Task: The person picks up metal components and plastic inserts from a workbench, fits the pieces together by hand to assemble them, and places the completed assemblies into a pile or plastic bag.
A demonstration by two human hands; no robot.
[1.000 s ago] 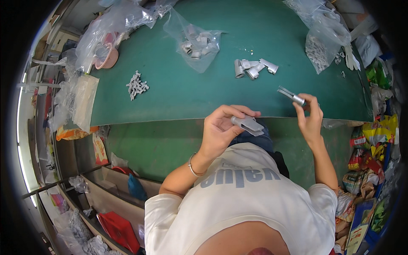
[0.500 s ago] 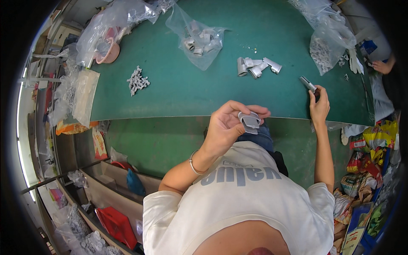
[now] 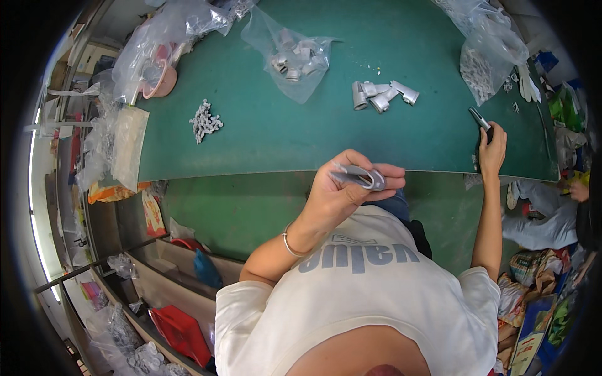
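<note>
Grasping grey U-shaped sleeve [image 3: 378, 180] in left hand [image 3: 343, 191], slim silver piece [image 3: 478, 116] in right hand [image 3: 494, 149]; unjoined, with silver tube fittings [image 3: 381, 102] loose on bench [image 3: 282, 138].

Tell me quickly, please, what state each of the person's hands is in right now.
Left hand: closed, holding a hollow grey part.
Right hand: closed, holding a slim silver piece between its fingers.

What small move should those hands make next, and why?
Perhaps the right hand should lay its slim silvery piece on the green tabletop: it is near the tabletop's right end, while the left hand alone holds the grey part.
</note>
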